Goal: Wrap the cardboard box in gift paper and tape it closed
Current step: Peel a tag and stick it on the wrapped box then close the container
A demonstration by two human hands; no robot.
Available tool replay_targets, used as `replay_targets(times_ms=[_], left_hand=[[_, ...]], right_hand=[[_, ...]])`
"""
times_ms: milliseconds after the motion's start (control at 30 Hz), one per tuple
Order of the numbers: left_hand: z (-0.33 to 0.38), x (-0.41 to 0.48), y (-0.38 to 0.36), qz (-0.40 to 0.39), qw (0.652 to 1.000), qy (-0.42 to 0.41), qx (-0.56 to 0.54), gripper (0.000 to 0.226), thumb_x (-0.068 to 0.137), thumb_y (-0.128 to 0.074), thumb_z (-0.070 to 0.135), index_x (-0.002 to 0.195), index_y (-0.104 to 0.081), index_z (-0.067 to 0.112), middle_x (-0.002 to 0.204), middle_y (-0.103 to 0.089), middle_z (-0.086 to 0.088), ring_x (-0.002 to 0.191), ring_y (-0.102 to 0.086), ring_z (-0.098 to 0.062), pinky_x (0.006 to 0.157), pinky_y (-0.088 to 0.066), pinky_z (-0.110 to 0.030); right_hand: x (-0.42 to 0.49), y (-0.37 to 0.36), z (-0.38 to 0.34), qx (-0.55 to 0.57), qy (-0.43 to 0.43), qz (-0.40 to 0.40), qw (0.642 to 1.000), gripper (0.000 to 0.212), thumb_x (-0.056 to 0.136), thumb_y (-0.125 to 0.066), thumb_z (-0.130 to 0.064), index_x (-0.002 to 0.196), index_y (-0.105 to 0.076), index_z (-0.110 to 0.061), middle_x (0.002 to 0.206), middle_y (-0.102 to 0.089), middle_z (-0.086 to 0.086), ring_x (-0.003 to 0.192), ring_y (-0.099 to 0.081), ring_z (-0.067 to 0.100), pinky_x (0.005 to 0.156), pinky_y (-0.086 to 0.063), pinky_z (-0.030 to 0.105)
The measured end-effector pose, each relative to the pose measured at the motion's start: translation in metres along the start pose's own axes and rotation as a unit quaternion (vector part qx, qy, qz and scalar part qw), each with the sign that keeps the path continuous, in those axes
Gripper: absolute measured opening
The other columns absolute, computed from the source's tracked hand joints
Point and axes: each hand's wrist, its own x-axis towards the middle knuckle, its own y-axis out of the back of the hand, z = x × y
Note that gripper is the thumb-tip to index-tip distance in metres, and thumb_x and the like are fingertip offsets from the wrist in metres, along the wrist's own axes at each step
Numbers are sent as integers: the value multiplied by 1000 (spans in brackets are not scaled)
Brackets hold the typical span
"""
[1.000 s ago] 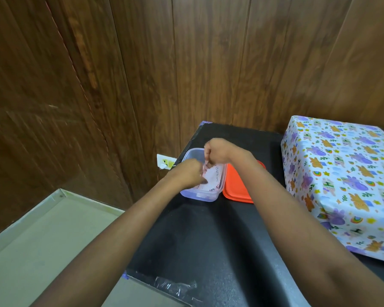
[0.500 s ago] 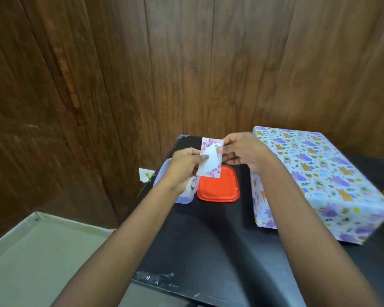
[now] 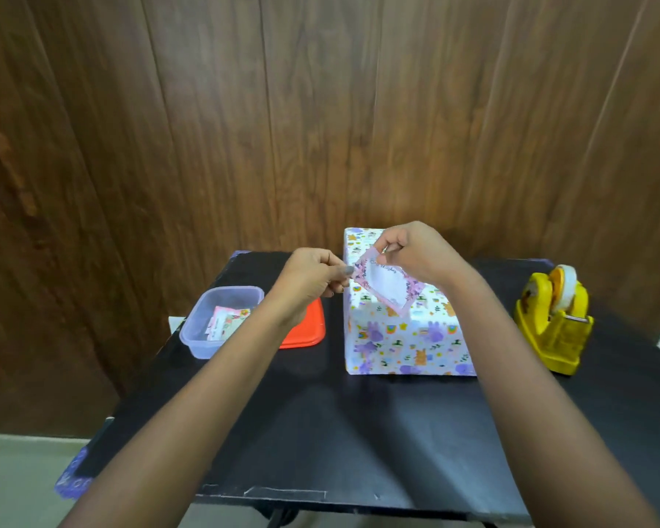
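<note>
Wrapping looks done. The wrapped box [image 3: 408, 337] sits at 12 o'clock on the table [image 3: 359, 432]. The left hand [image 3: 307, 283] and right hand [image 3: 420, 253] each pinch a floral gift tag [image 3: 389, 287] over the box top. The likely next move is taping the tag down. The tape dispenser [image 3: 553, 322] is at the box's 3 o'clock, the tub [image 3: 195, 337] and orange lid [image 3: 305, 331] at its 9. The path to the dispenser looks unobstructed.

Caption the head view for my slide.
Left hand and right hand pinch a floral gift tag by the wrapped box; yellow tape dispenser stands alongside.
</note>
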Motion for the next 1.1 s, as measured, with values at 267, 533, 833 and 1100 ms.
replay_targets(times_ms=[267,533,833,1100], left_hand=[[2,-4,-27,25,985,28,-166,22,91,-54,1,69,-56,5,52,-57,0,44,-49,-3,46,-41,-13],[2,-2,-32,47,994,-96,23,24,92,-51,-1,72,-58,10,64,-60,-3,54,-54,-5,57,-46,-17],[-2,-3,-27,19,986,-159,52,15,91,-54,3,78,-58,8,73,-60,-2,68,-55,-9,69,-48,-23],[-6,-2,-28,44,979,-181,80,17,92,-49,-1,78,-57,5,71,-62,-7,67,-58,-17,73,-52,-37]], right_hand=[[-34,-26,-1,30,45,137,989,13,86,-63,-16,80,-71,-8,88,-63,5,80,-54,13,73,-41,28],[-40,-27,3,51,56,176,981,16,86,-60,-9,79,-72,0,76,-63,5,73,-56,15,68,-44,32],[-43,-25,4,114,69,160,978,16,88,-59,-10,89,-72,-2,82,-68,4,77,-60,12,71,-47,26],[-37,-26,3,103,58,146,982,12,84,-60,-4,80,-71,1,66,-59,-6,65,-53,8,65,-46,25]])
